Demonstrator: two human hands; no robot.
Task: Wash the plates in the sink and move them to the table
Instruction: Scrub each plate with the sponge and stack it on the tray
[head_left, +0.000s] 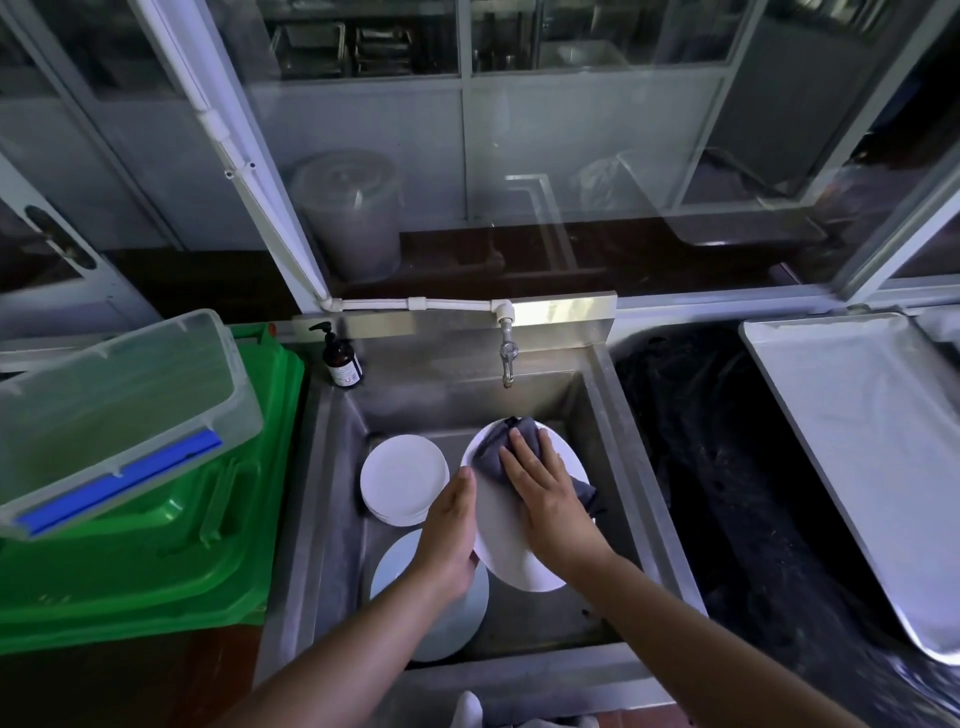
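Now, sink (618, 415): square stainless steel basin, dull brushed walls.
Held plate (498, 525): white, glossy, oval-looking at this tilt; raised over the basin, not lying on the bottom.
Left hand (449, 535): grips the plate's left rim, thumb on the face, fingers hidden behind.
Right hand (545, 493): fingers straight and flat, pressing a cloth onto the plate.
Cloth (496, 447): dark grey, soft, crumpled; bunched at the plate's far edge, a corner trailing off the right side.
Stack (404, 478): round white plates on the sink floor, left of the held plate.
Low plate (457, 618): white, round, nearest the front wall, partly under the left wrist.
Tap (506, 356): metal, on white plastic pipe.
Bottle (340, 361): brown pump bottle, white label, print too small to read.
Bin (156, 545): green ribbed plastic, left of sink.
Tray (852, 441): flat metal, right.
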